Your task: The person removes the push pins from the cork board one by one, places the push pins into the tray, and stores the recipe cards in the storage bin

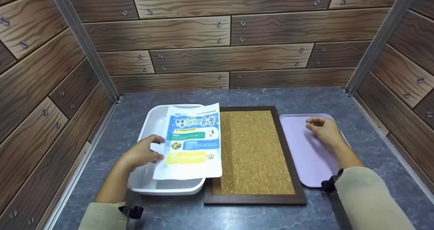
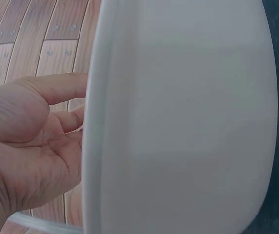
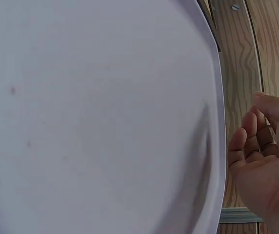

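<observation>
My left hand [image 1: 142, 152] holds a printed paper sheet [image 1: 195, 145] by its left edge, with blue, green and yellow blocks and Chinese lettering on it. The sheet hangs over the white bin [image 1: 145, 186] and covers the left side of a framed cork board [image 1: 256, 152]. In the left wrist view the bin's wall [image 2: 188, 107] hides the fingertips of that hand [image 2: 37, 131], and no paper shows. Over the lilac tray [image 1: 305, 155], my right hand [image 1: 324, 131] pinches a tiny green thing [image 1: 307, 123], its kind too small to tell. The right wrist view shows curled fingers [image 3: 247, 139] beyond the tray's rim [image 3: 221, 122].
Bin, board and tray stand side by side on a dark grey marbled table [image 1: 251, 218]. Wood-patterned panels [image 1: 223, 33] enclose the back and both sides, with metal strips at the corners. The board's brown frame [image 1: 257, 199] lies close to the tray.
</observation>
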Available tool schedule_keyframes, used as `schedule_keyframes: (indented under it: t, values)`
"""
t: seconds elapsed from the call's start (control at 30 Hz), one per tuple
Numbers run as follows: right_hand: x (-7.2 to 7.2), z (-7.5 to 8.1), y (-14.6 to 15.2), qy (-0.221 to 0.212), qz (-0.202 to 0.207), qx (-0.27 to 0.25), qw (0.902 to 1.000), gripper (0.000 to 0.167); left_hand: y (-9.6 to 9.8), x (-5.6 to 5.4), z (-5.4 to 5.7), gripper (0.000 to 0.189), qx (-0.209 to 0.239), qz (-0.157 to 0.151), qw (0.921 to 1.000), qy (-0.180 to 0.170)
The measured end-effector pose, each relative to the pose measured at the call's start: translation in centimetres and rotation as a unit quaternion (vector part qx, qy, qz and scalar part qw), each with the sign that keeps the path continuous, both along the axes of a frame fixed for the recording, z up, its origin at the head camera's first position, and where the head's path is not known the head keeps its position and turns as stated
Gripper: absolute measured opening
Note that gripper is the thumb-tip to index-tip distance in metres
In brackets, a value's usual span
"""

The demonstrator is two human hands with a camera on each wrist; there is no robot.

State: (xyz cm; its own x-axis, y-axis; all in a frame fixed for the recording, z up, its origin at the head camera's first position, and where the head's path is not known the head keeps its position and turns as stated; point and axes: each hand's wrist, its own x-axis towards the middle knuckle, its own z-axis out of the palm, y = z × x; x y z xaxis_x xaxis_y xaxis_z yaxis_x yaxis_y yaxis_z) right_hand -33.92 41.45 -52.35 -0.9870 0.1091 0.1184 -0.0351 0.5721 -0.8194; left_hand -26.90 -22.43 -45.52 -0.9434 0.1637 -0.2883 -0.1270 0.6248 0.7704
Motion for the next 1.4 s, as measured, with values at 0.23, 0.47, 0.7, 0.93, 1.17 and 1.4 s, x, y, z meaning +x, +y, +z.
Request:
schedule_keyframes:
  t: [0.23,0.47,0.7,0.93,1.17,1.4]
  values:
    - [0.2,-0.6,0.9,-0.020,-0.005,-0.008,0.9998,0.033,-1.7,0.2,0.0,0.061,-0.016,0.006,0.9998,0.005]
    - [0.4,-1.2,1.7,-0.041,-0.008,0.018,0.9990,0.029,-2.9,0.3,0.4,0.061,-0.052,-0.005,0.9985,0.020]
    - [0.6,-1.6,2.0,-0.061,-0.002,0.040,0.9973,0.026,-3.4,0.4,0.4,0.062,-0.074,-0.012,0.9968,0.030]
    - [0.6,-2.0,2.3,-0.043,0.011,0.134,0.9900,0.019,-3.3,0.4,0.1,0.068,-0.052,-0.019,0.9978,0.036]
    - [0.8,-1.8,2.1,-0.053,0.012,0.138,0.9890,0.020,-3.2,0.5,-0.2,0.071,-0.038,-0.012,0.9980,0.049]
    - [0.8,-1.7,2.1,-0.062,0.017,0.142,0.9878,0.022,-3.0,0.4,-0.4,0.067,-0.054,0.001,0.9977,0.041]
